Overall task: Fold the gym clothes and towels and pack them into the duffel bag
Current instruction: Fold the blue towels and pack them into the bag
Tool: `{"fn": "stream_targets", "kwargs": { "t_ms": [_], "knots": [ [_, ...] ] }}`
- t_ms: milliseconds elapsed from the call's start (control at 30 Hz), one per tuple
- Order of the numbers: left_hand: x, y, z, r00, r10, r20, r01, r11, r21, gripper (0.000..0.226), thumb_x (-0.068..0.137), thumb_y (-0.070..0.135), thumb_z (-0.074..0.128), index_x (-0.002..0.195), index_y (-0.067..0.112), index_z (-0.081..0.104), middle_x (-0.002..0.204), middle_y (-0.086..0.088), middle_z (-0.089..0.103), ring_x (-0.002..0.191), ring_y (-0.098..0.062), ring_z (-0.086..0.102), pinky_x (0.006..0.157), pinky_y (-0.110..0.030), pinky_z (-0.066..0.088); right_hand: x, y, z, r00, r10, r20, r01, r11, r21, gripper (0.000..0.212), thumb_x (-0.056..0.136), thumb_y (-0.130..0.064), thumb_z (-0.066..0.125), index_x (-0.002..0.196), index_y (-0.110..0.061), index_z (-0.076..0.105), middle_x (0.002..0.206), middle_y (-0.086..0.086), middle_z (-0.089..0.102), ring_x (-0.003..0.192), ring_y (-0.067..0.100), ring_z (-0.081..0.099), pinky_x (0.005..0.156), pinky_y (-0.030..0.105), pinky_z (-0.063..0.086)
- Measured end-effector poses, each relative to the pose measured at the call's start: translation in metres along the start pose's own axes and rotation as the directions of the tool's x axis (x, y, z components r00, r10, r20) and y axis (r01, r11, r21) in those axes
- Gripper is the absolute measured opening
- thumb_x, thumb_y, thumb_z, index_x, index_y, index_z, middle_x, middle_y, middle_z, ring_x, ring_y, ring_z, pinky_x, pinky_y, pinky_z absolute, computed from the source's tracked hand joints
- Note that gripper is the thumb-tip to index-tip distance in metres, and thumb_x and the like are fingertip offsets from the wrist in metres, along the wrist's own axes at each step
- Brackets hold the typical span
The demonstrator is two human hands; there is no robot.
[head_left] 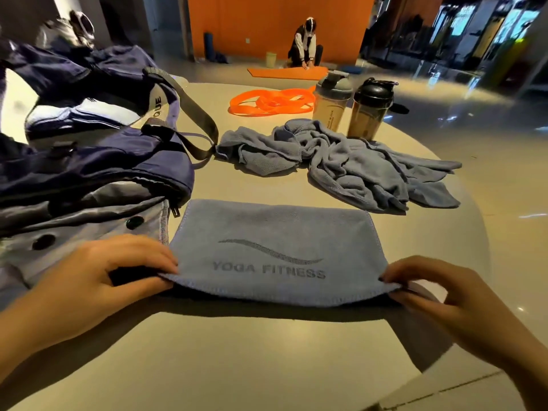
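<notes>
A blue-grey towel (275,232) printed "YOGA FITNESS" lies folded on the round table (267,351), its near edge lifted off the surface. My left hand (100,277) pinches that edge's left corner. My right hand (439,298) pinches the right corner. A navy and grey duffel bag (89,173) sits at the left, unzipped, with white shoes (89,114) inside. Behind the folded towel lies a heap of crumpled blue-grey towels (350,161).
Two shaker bottles, one grey-lidded (330,99) and one black-lidded (370,109), stand at the back right. Orange resistance bands (271,102) lie behind the heap. Beyond the table, a person (305,46) kneels on the floor over an orange mat (284,73).
</notes>
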State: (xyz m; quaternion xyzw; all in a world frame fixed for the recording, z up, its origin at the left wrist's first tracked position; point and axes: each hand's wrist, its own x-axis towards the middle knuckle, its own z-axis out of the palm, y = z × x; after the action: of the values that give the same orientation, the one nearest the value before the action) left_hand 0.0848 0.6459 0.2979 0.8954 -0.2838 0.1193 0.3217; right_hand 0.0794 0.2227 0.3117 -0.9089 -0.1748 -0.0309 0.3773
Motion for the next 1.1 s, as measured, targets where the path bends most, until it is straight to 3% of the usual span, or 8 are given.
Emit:
{"fn": "stream_targets", "kwargs": {
  "t_ms": [200, 333, 433, 533, 733, 833, 933, 1100],
  "knots": [
    [-0.010, -0.001, 0.005, 0.990, 0.057, 0.125, -0.081, 0.978, 0.193, 0.031, 0.087, 0.064, 0.050, 0.103, 0.044, 0.066, 0.110, 0.029, 0.060, 0.105, -0.002, 0.051, 0.089, -0.013, 0.037, -0.010, 0.008, 0.014, 0.995, -0.089, -0.035, 0.080, 0.973, -0.216, 0.038, 0.077, -0.077, 0.041, 0.107, -0.059, 0.055, 0.116, -0.035, 0.053, 0.105, -0.008, 0.052, 0.074, 0.010, 0.049],
    [-0.008, 0.004, 0.011, 0.983, 0.164, 0.085, -0.184, 0.925, 0.332, 0.041, 0.097, 0.049, 0.040, 0.100, 0.021, 0.070, 0.099, 0.014, 0.064, 0.095, -0.003, 0.049, 0.083, -0.019, 0.042, -0.009, 0.002, 0.014, 0.984, -0.099, -0.146, 0.085, 0.991, -0.100, 0.017, 0.081, -0.058, 0.051, 0.097, -0.061, 0.055, 0.101, -0.026, 0.060, 0.080, 0.001, 0.062, 0.064, 0.010, 0.051],
    [0.003, 0.017, 0.008, 0.991, 0.012, -0.132, 0.004, 0.993, 0.120, 0.038, 0.097, 0.052, 0.040, 0.097, 0.026, 0.068, 0.092, 0.020, 0.064, 0.087, 0.006, 0.059, 0.075, -0.008, 0.046, 0.002, -0.011, 0.008, 0.965, -0.008, -0.261, 0.079, 0.961, 0.264, 0.011, 0.079, -0.056, 0.060, 0.086, -0.048, 0.063, 0.085, -0.008, 0.066, 0.061, 0.016, 0.066, 0.054, 0.026, 0.056],
    [0.024, 0.035, -0.001, 0.925, -0.263, -0.275, 0.153, 0.919, -0.364, 0.013, 0.083, 0.027, 0.062, 0.088, 0.034, 0.071, 0.088, 0.011, 0.071, 0.079, -0.003, 0.069, 0.071, -0.011, 0.052, 0.015, -0.023, -0.009, 0.940, 0.020, -0.341, 0.148, 0.875, 0.461, 0.050, 0.057, -0.073, 0.070, 0.091, -0.037, 0.067, 0.095, -0.002, 0.070, 0.083, 0.020, 0.071, 0.070, 0.025, 0.058],
    [0.062, 0.065, -0.032, 0.879, -0.318, -0.356, 0.094, 0.846, -0.525, 0.016, 0.064, 0.025, 0.082, 0.076, 0.032, 0.074, 0.071, 0.007, 0.071, 0.062, -0.005, 0.066, 0.056, -0.017, 0.055, 0.030, -0.050, -0.042, 0.887, 0.032, -0.461, 0.177, 0.899, 0.402, 0.058, 0.045, -0.079, 0.072, 0.090, -0.042, 0.073, 0.092, -0.009, 0.073, 0.080, 0.016, 0.071, 0.062, 0.021, 0.057],
    [0.077, 0.068, -0.048, 0.895, -0.336, -0.292, 0.081, 0.767, -0.636, 0.061, 0.029, 0.062, 0.088, 0.079, 0.031, 0.073, 0.071, 0.007, 0.070, 0.054, -0.004, 0.062, 0.039, -0.016, 0.043, 0.032, -0.066, -0.062, 0.844, 0.029, -0.535, 0.182, 0.924, 0.337, 0.046, 0.052, -0.077, 0.069, 0.085, -0.045, 0.072, 0.079, -0.013, 0.071, 0.064, 0.009, 0.065, 0.047, 0.014, 0.049],
    [0.085, 0.064, -0.056, 0.914, -0.389, -0.110, 0.205, 0.681, -0.703, 0.077, 0.015, 0.060, 0.091, 0.083, 0.029, 0.073, 0.070, 0.002, 0.067, 0.045, -0.005, 0.053, 0.034, -0.015, 0.032, 0.040, -0.070, -0.081, 0.852, 0.098, -0.514, 0.113, 0.924, 0.364, 0.022, 0.069, -0.046, 0.074, 0.086, -0.033, 0.073, 0.071, -0.016, 0.069, 0.060, 0.000, 0.061, 0.046, 0.011, 0.043],
    [0.084, 0.038, -0.019, 0.812, -0.572, 0.115, 0.572, 0.741, -0.352, 0.038, 0.065, 0.029, 0.084, 0.097, 0.022, 0.064, 0.090, -0.012, 0.067, 0.056, -0.010, 0.060, 0.049, -0.025, 0.047, 0.087, -0.036, -0.052, 0.907, 0.316, -0.280, -0.233, 0.928, 0.292, 0.005, 0.084, -0.010, 0.069, 0.088, -0.008, 0.071, 0.060, -0.006, 0.062, 0.046, -0.002, 0.052, 0.039, 0.010, 0.035]
  ]
}}
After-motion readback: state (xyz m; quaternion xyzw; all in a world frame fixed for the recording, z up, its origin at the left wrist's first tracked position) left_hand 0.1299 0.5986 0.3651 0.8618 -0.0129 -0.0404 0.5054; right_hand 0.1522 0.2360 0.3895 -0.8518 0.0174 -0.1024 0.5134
